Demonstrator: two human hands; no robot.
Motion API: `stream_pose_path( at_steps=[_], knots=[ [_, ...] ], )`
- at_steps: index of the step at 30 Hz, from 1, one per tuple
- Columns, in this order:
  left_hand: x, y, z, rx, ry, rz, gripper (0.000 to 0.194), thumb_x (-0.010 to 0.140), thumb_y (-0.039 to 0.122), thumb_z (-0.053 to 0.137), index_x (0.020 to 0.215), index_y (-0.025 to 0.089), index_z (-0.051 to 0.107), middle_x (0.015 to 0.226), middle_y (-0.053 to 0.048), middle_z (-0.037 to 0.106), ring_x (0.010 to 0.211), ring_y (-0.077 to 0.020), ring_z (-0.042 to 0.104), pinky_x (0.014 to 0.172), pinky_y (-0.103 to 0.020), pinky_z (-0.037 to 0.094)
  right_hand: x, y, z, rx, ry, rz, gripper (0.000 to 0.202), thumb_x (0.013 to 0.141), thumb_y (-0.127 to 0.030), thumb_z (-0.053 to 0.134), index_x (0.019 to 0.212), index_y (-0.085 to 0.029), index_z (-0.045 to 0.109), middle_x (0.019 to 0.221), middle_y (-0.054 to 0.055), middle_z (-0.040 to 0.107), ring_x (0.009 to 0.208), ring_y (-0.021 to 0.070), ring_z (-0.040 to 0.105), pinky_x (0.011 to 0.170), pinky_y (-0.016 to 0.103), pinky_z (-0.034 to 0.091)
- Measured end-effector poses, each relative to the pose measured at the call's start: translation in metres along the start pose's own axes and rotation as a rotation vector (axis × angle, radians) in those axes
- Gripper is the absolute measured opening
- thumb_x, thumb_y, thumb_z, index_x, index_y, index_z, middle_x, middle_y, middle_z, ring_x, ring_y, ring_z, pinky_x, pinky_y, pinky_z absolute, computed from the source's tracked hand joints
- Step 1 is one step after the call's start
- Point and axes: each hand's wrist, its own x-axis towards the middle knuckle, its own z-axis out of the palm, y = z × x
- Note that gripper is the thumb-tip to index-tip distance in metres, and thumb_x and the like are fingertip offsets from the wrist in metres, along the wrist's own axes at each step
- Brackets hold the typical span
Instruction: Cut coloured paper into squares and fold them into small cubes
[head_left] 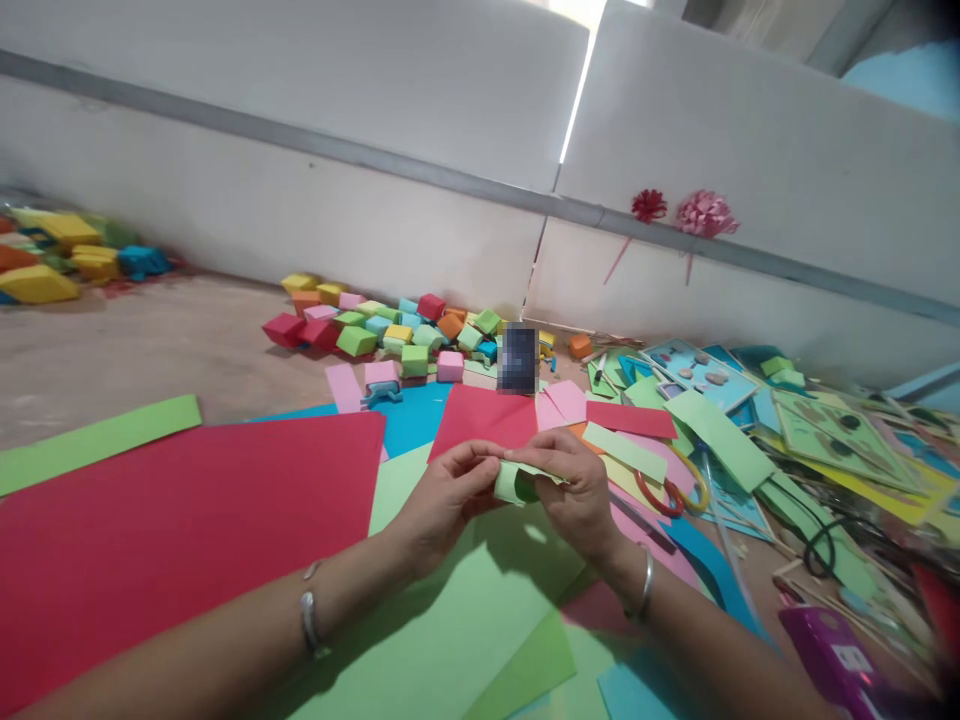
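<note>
Between my two hands is a small piece of light green paper (511, 484), folded into an open box-like shape. My left hand (457, 490) pinches its left edge between thumb and fingers. On the other side, my right hand (574, 490) grips the right end, with the fingertips of both hands close together along the top. Below them lies a large light green sheet (480, 600), in shadow under the hands. A big red sheet (285, 500) spreads out to the left, and a smaller red sheet (484, 415) lies just beyond the hands.
Several small coloured paper boxes (356, 341) are heaped along the wall, with more yellow boxes (67, 232) far left. At right lie scissors with red and yellow handles (664, 495), paper strips (720, 440) and a purple device (836, 650). Ribbon flowers (706, 214) hang above.
</note>
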Motion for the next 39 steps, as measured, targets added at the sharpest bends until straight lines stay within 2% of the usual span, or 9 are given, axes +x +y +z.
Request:
stream_pose_path(
  at_steps=[4,7,13,16,19,23,29,36,39],
  knots=[
    [-0.001,0.000,0.001,0.044,-0.008,0.017,0.039,0.061,0.047,0.087,0.076,0.019,0.066,0.074,-0.001,0.067,0.064,-0.0142,0.064,0.064,-0.030,0.057,0.001,-0.006,0.000,0.048,0.031,-0.013,0.023,0.084,-0.017,0.062,0.092,-0.029,0.080,0.081,0.002,0.067,0.074,0.0157,0.063,0.066,0.028,0.053],
    [-0.001,0.001,0.001,0.111,-0.012,0.044,0.037,0.063,0.048,0.085,0.075,0.019,0.067,0.074,-0.002,0.067,0.064,-0.0147,0.063,0.063,-0.029,0.055,0.003,-0.011,-0.001,0.048,0.028,0.052,0.017,0.084,-0.022,0.065,0.085,-0.028,0.080,0.074,0.001,0.064,0.069,0.0148,0.061,0.062,0.027,0.052],
    [-0.001,0.007,0.000,0.303,-0.016,0.163,0.026,0.064,0.041,0.083,0.074,0.019,0.072,0.079,-0.004,0.070,0.074,-0.0169,0.062,0.066,-0.027,0.051,0.006,-0.014,-0.001,0.089,0.000,0.186,0.014,0.076,-0.016,0.065,0.072,-0.023,0.076,0.067,-0.001,0.061,0.062,0.0125,0.057,0.060,0.025,0.047],
    [0.000,0.010,0.000,0.381,-0.030,0.187,0.023,0.068,0.041,0.079,0.073,0.020,0.071,0.073,-0.002,0.067,0.068,-0.0163,0.060,0.061,-0.026,0.048,0.008,-0.016,0.000,0.091,0.012,0.266,0.009,0.069,-0.014,0.062,0.065,-0.020,0.066,0.065,-0.002,0.060,0.063,0.0128,0.055,0.060,0.025,0.045],
    [-0.001,0.013,0.001,0.455,-0.038,0.208,0.023,0.072,0.042,0.074,0.071,0.020,0.069,0.071,-0.002,0.065,0.065,-0.0155,0.057,0.060,-0.026,0.046,0.010,-0.019,0.000,0.103,-0.059,0.384,0.005,0.066,-0.018,0.062,0.063,-0.020,0.059,0.061,-0.003,0.057,0.058,0.0115,0.051,0.056,0.023,0.042],
    [-0.005,0.018,0.003,0.566,-0.025,0.252,0.019,0.069,0.038,0.072,0.069,0.019,0.067,0.069,-0.001,0.063,0.066,-0.0159,0.059,0.062,-0.027,0.046,0.010,-0.019,0.001,0.044,-0.121,0.481,0.013,0.065,-0.022,0.066,0.058,-0.020,0.055,0.057,-0.004,0.055,0.054,0.0106,0.048,0.052,0.022,0.037],
    [-0.010,0.020,0.007,0.774,0.018,0.317,0.010,0.065,0.029,0.056,0.067,0.021,0.059,0.069,0.000,0.062,0.069,-0.0176,0.062,0.068,-0.031,0.050,0.006,-0.014,0.006,-0.017,-0.164,0.470,0.006,0.066,-0.017,0.066,0.062,-0.019,0.061,0.061,-0.004,0.061,0.060,0.0104,0.052,0.058,0.021,0.039],
    [-0.007,0.017,0.006,0.790,0.067,0.241,0.008,0.062,0.028,0.050,0.065,0.021,0.052,0.058,0.006,0.050,0.055,-0.0123,0.049,0.051,-0.024,0.037,0.007,-0.016,0.005,-0.097,-0.230,0.365,0.011,0.066,-0.014,0.060,0.066,-0.020,0.050,0.059,-0.007,0.051,0.058,0.0089,0.047,0.056,0.019,0.036],
    [-0.007,0.016,0.006,0.777,0.054,0.204,0.009,0.061,0.029,0.050,0.065,0.021,0.052,0.058,0.006,0.048,0.055,-0.0121,0.047,0.051,-0.024,0.034,0.008,-0.016,0.003,-0.137,-0.255,0.357,0.014,0.064,-0.011,0.058,0.065,-0.020,0.047,0.060,-0.007,0.052,0.057,0.0088,0.046,0.054,0.019,0.034]
  ],
)
